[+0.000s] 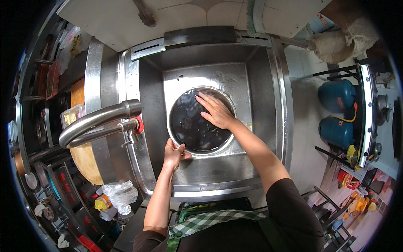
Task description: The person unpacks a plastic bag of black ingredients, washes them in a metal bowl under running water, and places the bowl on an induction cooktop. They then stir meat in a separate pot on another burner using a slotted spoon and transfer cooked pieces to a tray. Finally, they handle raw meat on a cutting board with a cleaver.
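A round metal basin point(168, 126) stands in a deep stainless steel sink point(214, 176). Dark liquid point(192, 126) fills much of it, with small dark bits afloat. My left hand point(174, 154) grips the basin's rim at the near left, thumb at the edge. Over the right part of the basin, my right hand point(215, 110) is spread, palm down, at the liquid's surface; whether its fingertips dip in cannot be told. It holds nothing visible. What lies under the dark surface is hidden.
A curved metal faucet point(100, 121) with a red-collared valve point(138, 124) reaches over the sink's left edge. Round wooden boards point(86, 163) and a plastic tub point(71, 116) stand left. Blue gas cylinders point(336, 96) sit under a stove at right. A tiled wall rises beyond.
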`<act>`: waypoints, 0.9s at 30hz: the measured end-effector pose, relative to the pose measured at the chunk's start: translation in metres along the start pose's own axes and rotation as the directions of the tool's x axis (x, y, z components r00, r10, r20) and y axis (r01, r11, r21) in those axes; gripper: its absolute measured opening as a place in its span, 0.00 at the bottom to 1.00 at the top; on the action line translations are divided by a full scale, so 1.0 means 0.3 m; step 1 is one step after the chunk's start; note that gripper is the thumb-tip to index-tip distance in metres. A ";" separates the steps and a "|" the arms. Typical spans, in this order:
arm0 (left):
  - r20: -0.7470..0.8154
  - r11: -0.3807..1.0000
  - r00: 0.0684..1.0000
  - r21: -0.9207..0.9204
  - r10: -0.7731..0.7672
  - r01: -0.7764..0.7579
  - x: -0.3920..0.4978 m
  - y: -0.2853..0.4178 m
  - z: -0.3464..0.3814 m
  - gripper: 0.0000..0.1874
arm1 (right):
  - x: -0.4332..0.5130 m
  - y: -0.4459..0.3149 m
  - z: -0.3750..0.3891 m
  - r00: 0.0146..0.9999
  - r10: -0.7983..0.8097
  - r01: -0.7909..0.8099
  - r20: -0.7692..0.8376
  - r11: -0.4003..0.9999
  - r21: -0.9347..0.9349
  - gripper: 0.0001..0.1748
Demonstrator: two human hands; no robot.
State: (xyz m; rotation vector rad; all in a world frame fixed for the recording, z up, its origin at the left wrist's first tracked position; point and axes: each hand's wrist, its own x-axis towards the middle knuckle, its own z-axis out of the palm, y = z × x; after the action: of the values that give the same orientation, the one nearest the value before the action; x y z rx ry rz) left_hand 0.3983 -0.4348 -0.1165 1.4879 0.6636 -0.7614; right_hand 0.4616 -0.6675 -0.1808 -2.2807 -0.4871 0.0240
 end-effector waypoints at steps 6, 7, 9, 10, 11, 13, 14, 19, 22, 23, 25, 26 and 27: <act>0.001 1.000 1.000 -0.009 0.012 -0.012 -0.006 0.005 0.006 0.09 | 0.006 0.013 -0.004 0.999 0.015 -0.016 0.047 1.000 0.014 0.33; -0.001 1.000 1.000 -0.007 0.013 -0.013 -0.008 0.006 0.008 0.09 | 0.007 0.015 -0.005 0.999 0.013 -0.014 0.043 1.000 0.015 0.33; -0.004 1.000 1.000 -0.006 0.011 -0.011 -0.010 0.009 0.010 0.09 | 0.008 0.017 -0.007 1.000 -0.002 0.002 0.026 1.000 0.013 0.33; -0.004 1.000 1.000 -0.006 0.008 -0.008 -0.011 0.010 0.012 0.09 | 0.009 0.017 -0.006 1.000 -0.011 0.011 -0.013 1.000 -0.021 0.33; -0.008 1.000 1.000 -0.002 0.003 -0.003 -0.012 0.012 0.014 0.09 | 0.010 0.019 -0.007 1.000 -0.005 0.005 -0.008 1.000 -0.013 0.33; -0.005 1.000 1.000 -0.010 0.005 -0.005 -0.015 0.017 0.017 0.09 | 0.012 0.021 -0.008 1.000 -0.001 0.002 0.010 1.000 -0.019 0.33; -0.011 1.000 1.000 -0.006 -0.003 0.003 -0.017 0.020 0.019 0.09 | 0.013 0.022 -0.008 1.000 -0.009 0.009 0.003 1.000 -0.005 0.33; -0.003 1.000 1.000 -0.012 0.012 -0.012 -0.028 0.034 0.026 0.09 | 0.017 0.025 -0.010 1.000 -0.013 0.013 0.001 1.000 -0.017 0.33; -0.003 1.000 1.000 -0.006 0.013 -0.013 -0.031 0.042 0.029 0.09 | 0.018 0.026 -0.010 1.000 -0.005 0.005 0.024 1.000 -0.007 0.33; -0.009 1.000 1.000 0.000 0.008 -0.008 -0.032 0.044 0.031 0.09 | 0.019 0.027 -0.011 1.000 -0.003 0.003 0.026 1.000 0.000 0.33; -0.002 1.000 1.000 0.003 0.019 -0.019 -0.034 0.048 0.033 0.09 | 0.020 0.031 -0.010 1.000 -0.011 0.010 0.023 1.000 0.013 0.33; -0.014 1.000 1.000 0.013 0.012 -0.011 -0.035 0.050 0.034 0.09 | 0.020 0.033 -0.009 1.000 -0.012 0.012 0.023 1.000 0.002 0.33; -0.003 1.000 1.000 0.006 0.023 -0.023 -0.037 0.052 0.036 0.09 | 0.021 0.035 -0.008 1.000 -0.016 0.017 0.018 1.000 -0.009 0.33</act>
State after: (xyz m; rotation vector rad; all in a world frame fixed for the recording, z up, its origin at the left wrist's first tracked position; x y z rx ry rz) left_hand 0.4031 -0.4461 -0.0984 1.5004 0.6461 -0.7444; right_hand 0.4713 -0.6735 -0.1856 -2.2868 -0.5163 0.0341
